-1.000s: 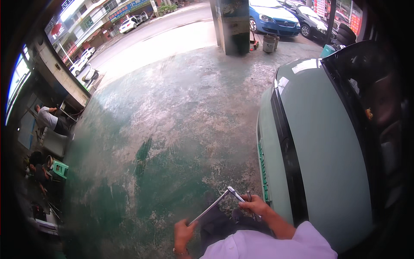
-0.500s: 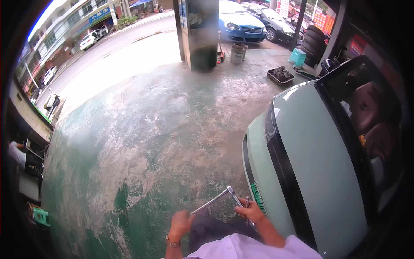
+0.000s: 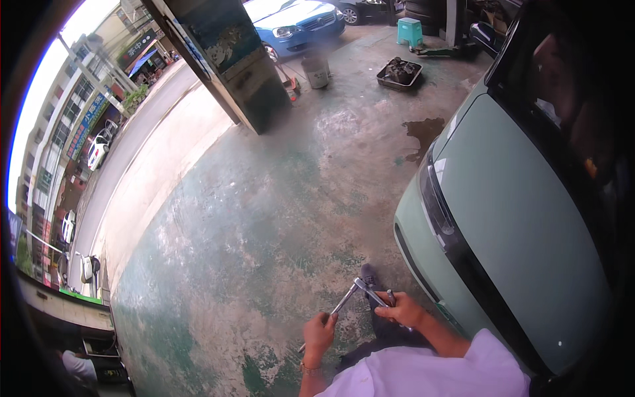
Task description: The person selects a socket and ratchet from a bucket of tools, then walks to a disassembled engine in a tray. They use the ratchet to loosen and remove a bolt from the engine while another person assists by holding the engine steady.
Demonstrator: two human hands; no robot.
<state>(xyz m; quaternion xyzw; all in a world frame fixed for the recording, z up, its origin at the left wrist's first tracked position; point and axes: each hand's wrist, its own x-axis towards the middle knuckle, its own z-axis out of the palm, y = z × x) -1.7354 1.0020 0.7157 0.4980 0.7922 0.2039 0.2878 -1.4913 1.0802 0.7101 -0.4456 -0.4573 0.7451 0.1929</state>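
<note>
My left hand (image 3: 319, 334) is closed around the long arm of a chrome bar wrench (image 3: 344, 298), which bends at its head just beyond my hands. My right hand (image 3: 402, 308) grips the shorter arm together with a small chrome piece (image 3: 391, 297), whose shape is partly hidden by my fingers. Both hands are low in front of my lavender shirt, above my dark trouser leg and shoe (image 3: 368, 272). Close on my right is the pale green car (image 3: 516, 231), with a dark trim strip and windscreen.
A pillar (image 3: 231, 66) stands ahead, with a bucket (image 3: 316, 71), blue car (image 3: 294, 26), teal stool (image 3: 409, 32) and tray of dark items (image 3: 399, 78) nearby. A wet patch (image 3: 421, 135) marks the floor. A street runs left; another person (image 3: 79, 367) is at lower left.
My view has turned and moved forward along the green car, bringing the tray and pillar nearer. Both hands still hold the wrench, now further right in view, with my shoe visible beyond it.
</note>
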